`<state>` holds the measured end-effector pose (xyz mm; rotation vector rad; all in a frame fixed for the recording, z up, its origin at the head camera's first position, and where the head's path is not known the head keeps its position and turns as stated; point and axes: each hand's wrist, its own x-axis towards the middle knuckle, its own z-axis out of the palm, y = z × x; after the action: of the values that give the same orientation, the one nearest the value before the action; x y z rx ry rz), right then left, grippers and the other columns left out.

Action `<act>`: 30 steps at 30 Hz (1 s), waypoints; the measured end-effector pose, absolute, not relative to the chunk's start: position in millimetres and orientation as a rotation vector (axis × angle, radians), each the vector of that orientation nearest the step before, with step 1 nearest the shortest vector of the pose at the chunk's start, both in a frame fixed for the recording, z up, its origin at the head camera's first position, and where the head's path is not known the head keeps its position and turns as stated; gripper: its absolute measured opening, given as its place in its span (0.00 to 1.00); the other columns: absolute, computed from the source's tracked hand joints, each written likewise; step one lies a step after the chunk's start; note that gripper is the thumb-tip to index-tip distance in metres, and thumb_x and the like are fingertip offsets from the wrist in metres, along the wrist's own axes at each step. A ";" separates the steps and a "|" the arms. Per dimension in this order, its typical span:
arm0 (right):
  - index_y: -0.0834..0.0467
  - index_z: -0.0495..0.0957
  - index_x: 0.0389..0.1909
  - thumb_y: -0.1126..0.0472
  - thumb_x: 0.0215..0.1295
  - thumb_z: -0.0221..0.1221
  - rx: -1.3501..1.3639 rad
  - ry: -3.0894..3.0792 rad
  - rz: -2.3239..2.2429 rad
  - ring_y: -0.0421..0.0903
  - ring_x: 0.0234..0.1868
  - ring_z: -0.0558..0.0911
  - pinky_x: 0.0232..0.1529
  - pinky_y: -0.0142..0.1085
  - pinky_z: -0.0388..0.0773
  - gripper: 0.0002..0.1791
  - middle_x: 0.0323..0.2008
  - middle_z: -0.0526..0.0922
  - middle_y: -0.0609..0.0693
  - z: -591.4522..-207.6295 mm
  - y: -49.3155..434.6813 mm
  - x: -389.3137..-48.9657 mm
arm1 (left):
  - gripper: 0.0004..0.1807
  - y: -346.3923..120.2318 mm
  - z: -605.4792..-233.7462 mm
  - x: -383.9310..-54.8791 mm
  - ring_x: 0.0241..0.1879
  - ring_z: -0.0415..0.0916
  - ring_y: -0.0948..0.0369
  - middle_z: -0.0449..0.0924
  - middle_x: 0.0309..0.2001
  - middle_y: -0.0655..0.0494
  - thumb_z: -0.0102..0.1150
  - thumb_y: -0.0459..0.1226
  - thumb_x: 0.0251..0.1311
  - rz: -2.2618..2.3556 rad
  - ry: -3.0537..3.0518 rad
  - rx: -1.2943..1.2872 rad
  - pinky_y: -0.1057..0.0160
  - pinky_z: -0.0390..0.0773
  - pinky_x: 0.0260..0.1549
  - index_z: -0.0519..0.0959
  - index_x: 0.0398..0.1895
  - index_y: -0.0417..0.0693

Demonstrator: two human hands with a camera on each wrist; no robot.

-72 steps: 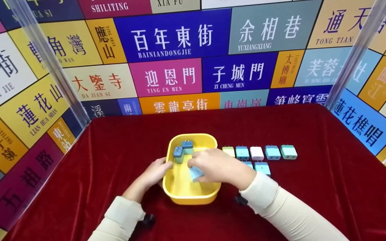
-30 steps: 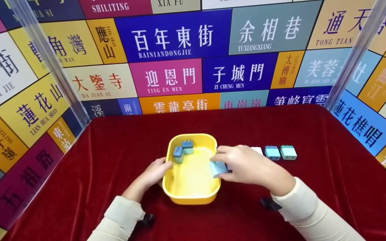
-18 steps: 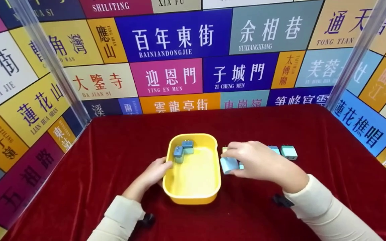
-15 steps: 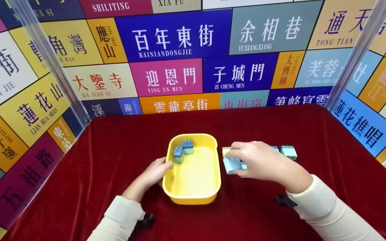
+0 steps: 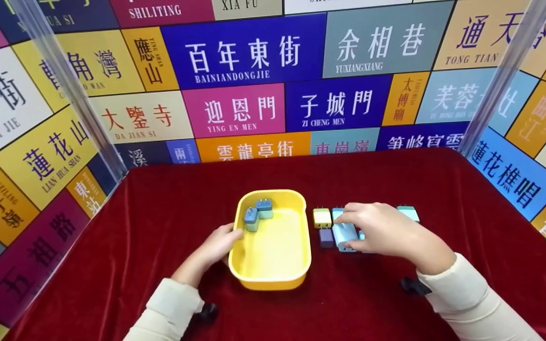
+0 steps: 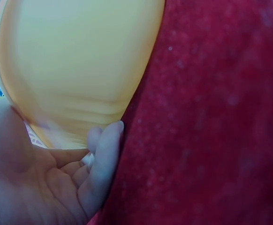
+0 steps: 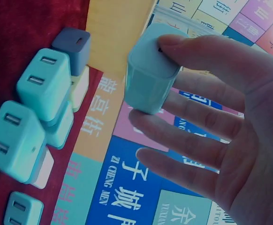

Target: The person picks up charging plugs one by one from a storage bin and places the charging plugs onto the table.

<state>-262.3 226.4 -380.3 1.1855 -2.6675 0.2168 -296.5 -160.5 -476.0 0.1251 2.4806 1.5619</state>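
Observation:
My left hand [image 5: 221, 242] grips the left rim of a yellow plastic tub [image 5: 269, 282], thumb over the edge; in the left wrist view its fingers lie along the tub's outer wall. Inside the tub, two blue-and-green plug chargers [image 5: 251, 219] stand prongs up at the back left corner. To the right of the tub, my right hand [image 5: 386, 234] pinches a light blue charger [image 7: 150, 72] between thumb and fingers. It is held just above the rows of chargers, partly hiding them. Right below it are two teal chargers [image 7: 45, 84] with twin USB ports.
A yellow-green charger [image 5: 322, 217] and a dark purple one [image 5: 326, 238] lie nearest the tub. A green charger [image 5: 408, 213] ends the back row at right. Red velvet cloth [image 5: 183, 189] covers the table, backed by a wall of colourful sign panels [image 5: 244, 49].
My right hand has moved right with the light blue charger, from inside the tub to above the charger rows. My left hand and the two chargers in the tub have stayed put.

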 end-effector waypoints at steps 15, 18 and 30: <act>0.55 0.89 0.50 0.54 0.57 0.80 1.029 -2.811 0.312 0.43 0.36 0.80 0.37 0.38 0.83 0.21 0.42 0.85 0.45 -373.6 260.5 -269.9 | 0.26 -160.1 -479.4 -295.1 0.31 0.87 0.55 0.88 0.38 0.45 0.49 0.39 0.67 1.572 2.467 0.101 0.58 0.87 0.26 0.79 0.63 0.33; 0.55 0.89 0.49 0.55 0.57 0.80 0.990 -2.850 0.331 0.44 0.38 0.82 0.40 0.41 0.85 0.20 0.44 0.85 0.45 -373.0 267.9 -271.3 | 0.26 -159.4 -479.7 -294.8 0.30 0.87 0.55 0.88 0.37 0.45 0.49 0.39 0.67 1.572 2.467 0.110 0.58 0.87 0.26 0.79 0.63 0.34; 0.56 0.88 0.47 0.62 0.55 0.78 0.834 -2.948 0.342 0.45 0.39 0.79 0.43 0.46 0.84 0.18 0.42 0.84 0.47 -369.5 289.8 -279.6 | 0.27 -158.5 -475.8 -297.1 0.31 0.87 0.54 0.88 0.38 0.45 0.49 0.39 0.67 1.568 2.470 0.127 0.58 0.88 0.27 0.78 0.65 0.34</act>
<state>-279.6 289.8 -369.5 0.8339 -2.9484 0.3422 -297.1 -158.5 -475.8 0.1269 2.4703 1.5685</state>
